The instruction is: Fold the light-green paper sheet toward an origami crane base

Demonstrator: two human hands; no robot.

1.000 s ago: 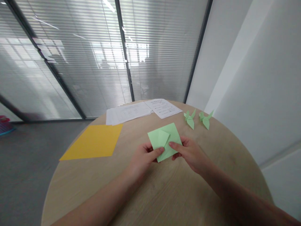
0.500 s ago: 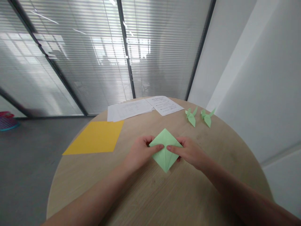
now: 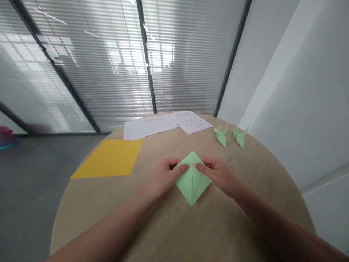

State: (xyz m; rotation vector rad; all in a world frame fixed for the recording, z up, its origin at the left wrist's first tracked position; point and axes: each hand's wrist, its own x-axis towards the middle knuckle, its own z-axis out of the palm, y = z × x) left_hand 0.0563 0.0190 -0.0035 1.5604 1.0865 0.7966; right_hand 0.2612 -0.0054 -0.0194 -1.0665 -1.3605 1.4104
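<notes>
A light green folded origami paper [image 3: 192, 182], diamond-shaped with creases meeting near its lower point, is held just above the table between both hands. My left hand [image 3: 166, 174] grips its left corner, thumb flat on the front and fingers curled behind. On the other side, my right hand [image 3: 219, 174] pinches the upper right edge, its thumb resting on the front face. The fingers behind the paper are partly hidden. Two finished green paper cranes, a left one [image 3: 221, 136] and a right one [image 3: 240, 137], stand beyond my right hand.
A yellow sheet [image 3: 110, 158] lies at the left of the round wooden table [image 3: 174, 233]. White printed sheets [image 3: 151, 125] overlap at the far edge. Behind stands a glass partition with blinds [image 3: 185, 80]; a white wall [image 3: 308, 91] rises on the right. A basket [image 3: 7, 138] sits on the floor.
The folded paper has come slightly lower in view, its bottom point nearer me. My right thumb and fingers have shifted up toward its upper right edge, uncovering the right corner.
</notes>
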